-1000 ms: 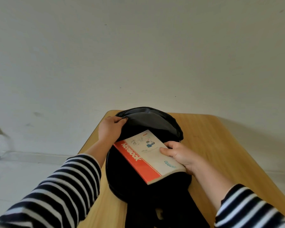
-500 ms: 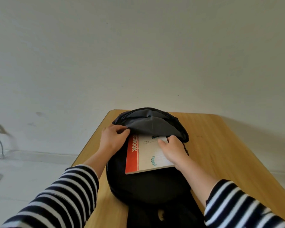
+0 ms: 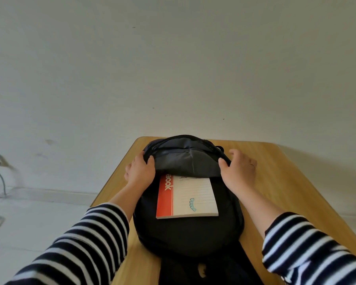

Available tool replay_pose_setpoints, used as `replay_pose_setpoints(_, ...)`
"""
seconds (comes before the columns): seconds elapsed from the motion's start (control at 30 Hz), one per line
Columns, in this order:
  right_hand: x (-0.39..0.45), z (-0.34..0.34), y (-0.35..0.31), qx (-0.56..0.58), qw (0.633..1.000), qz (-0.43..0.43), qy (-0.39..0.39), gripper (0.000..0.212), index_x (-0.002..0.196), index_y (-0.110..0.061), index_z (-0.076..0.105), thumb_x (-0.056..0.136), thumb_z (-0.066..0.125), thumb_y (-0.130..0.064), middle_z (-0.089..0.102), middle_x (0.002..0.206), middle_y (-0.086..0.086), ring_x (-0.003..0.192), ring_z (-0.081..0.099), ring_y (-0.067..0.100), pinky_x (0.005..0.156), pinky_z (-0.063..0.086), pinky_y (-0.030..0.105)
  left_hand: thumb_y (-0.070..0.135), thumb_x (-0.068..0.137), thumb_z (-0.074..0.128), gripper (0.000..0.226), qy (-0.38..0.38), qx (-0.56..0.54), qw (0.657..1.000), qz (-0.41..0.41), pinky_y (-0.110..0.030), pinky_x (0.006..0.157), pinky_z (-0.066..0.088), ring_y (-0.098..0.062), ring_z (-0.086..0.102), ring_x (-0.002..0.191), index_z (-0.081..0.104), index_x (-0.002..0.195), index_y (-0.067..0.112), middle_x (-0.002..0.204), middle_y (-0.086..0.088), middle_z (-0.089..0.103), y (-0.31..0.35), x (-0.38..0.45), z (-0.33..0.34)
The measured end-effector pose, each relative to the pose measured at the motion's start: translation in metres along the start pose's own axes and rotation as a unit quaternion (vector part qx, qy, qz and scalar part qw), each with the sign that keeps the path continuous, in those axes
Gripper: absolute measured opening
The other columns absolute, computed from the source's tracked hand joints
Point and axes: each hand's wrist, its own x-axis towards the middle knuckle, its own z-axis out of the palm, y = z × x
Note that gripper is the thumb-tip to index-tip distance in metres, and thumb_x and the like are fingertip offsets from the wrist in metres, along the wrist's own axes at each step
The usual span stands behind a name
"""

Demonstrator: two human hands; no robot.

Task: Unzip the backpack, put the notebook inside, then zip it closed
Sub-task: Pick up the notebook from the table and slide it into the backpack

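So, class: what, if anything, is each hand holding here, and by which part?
Left hand grips the backpack by the left edge of its open top flap; the right hand rests on the right edge. Neither holds the notebook.

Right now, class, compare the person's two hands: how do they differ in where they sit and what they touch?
The left hand grips the backpack flap beside the notebook; the right hand holds the opposite edge, clear of the notebook. Only the right shows a ring. Both hold the bag, neither the notebook.

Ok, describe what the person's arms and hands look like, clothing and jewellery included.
Both arms wear long sleeves with dark navy and white horizontal stripes, pushed up so the forearms are bare. The left hand is bare of jewellery; the right hand seems to have a thin ring on one finger.
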Motion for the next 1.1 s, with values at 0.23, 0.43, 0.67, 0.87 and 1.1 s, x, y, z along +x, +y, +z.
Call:
replay_pose_setpoints(0.23,0.014,0.004,-0.004,0.090,0.984,0.094,-0.119,0.052,0.144,-0.013,0.030,0.095,0.047,-0.021,0.045,0.143,0.010,0.131,0.041,0.033,0.103,0.038,0.044,0.041,0.093,0.041,0.056,0.005,-0.041,0.999,-0.032,-0.050,0.110,0.029,-0.033,0.021,0.138,0.032,0.145,0.022,0.143,-0.008,0.047,0.001,0.004,-0.004)
replay_pose_setpoints(0.43,0.019,-0.006,-0.006,0.235,0.944,0.165,-0.160,0.059,0.145,-0.012,0.030,0.090,0.042,0.004,0.038,0.146,0.012,0.132,0.040,0.033,0.102,0.042,0.044,0.042,0.094,0.045,0.054,0.025,-0.121,0.992,-0.008,-0.045,0.105,0.038,-0.028,0.039,0.131,0.038,0.142,0.019,0.137,-0.002,0.053,0.003,-0.005,-0.009)
replay_pose_setpoints(0.67,0.013,-0.020,-0.003,0.394,0.880,0.204,-0.166,0.039,0.109,-0.006,0.060,0.082,0.038,0.012,0.059,0.089,0.010,0.085,0.057,0.028,0.075,0.049,0.037,0.054,0.091,0.042,0.048,-0.035,-0.313,0.945,-0.090,-0.047,0.096,0.051,-0.030,0.063,0.102,0.060,0.109,0.014,0.109,-0.011,0.067,0.000,-0.018,-0.026)
replay_pose_setpoints(0.87,-0.006,-0.027,0.007,0.453,0.855,0.201,-0.154,0.034,0.103,-0.010,0.060,0.082,0.042,0.010,0.060,0.090,0.006,0.085,0.056,0.022,0.077,0.049,0.035,0.050,0.086,0.058,0.040,-0.088,-0.355,0.928,-0.067,-0.043,0.088,0.056,-0.029,0.070,0.094,0.069,0.103,0.015,0.100,-0.010,0.073,-0.015,-0.031,-0.031)
replay_pose_setpoints(1.1,-0.024,-0.028,0.031,0.462,0.857,0.173,-0.148,0.033,0.072,-0.011,0.066,0.078,0.046,0.014,0.063,0.079,0.007,0.081,0.055,0.023,0.068,0.042,0.030,0.036,0.094,0.050,0.025,-0.178,-0.363,0.915,-0.001,-0.025,0.066,0.052,-0.013,0.071,0.085,0.067,0.104,0.020,0.097,0.002,0.075,-0.033,-0.053,-0.039)
